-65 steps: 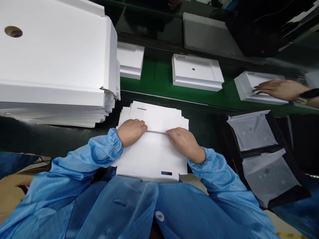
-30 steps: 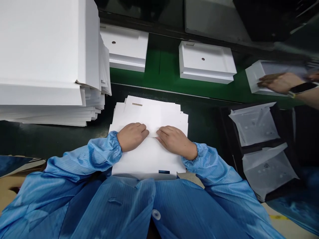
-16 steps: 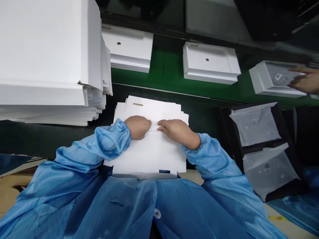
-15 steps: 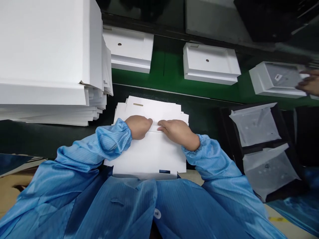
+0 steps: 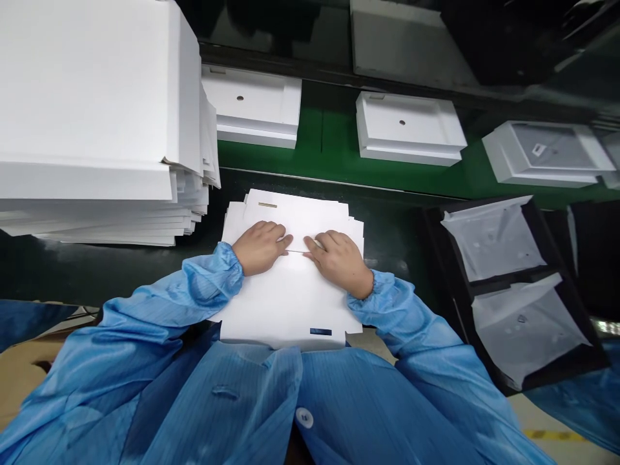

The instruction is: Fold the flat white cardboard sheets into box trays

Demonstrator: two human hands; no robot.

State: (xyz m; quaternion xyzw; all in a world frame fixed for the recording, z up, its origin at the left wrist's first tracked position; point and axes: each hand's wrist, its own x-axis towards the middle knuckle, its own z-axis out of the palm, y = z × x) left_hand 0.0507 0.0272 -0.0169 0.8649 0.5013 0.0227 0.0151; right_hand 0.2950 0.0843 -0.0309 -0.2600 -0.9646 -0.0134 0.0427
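Observation:
A flat white cardboard box blank (image 5: 290, 303) lies on a small stack of the same blanks in front of me on the dark table. My left hand (image 5: 260, 246) rests knuckles-up on its fold line, fingers curled and pressed onto the card. My right hand (image 5: 339, 261) presses the same fold from the right, fingers curled, its fingertips almost touching the left hand's. A small dark blue mark (image 5: 320, 331) shows near the blank's near edge. Blue sleeves cover both my arms.
A tall stack of white flat blanks (image 5: 97, 129) stands at the left. On the green conveyor belt (image 5: 329, 142) sit three white boxes (image 5: 409, 129), two with a small hole. At the right a black tray (image 5: 513, 284) holds clear plastic bags.
My hands have drawn slightly nearer together along the fold. Another person's hand at the far-right box on the belt has left the view. The boxes on the belt have shifted slightly.

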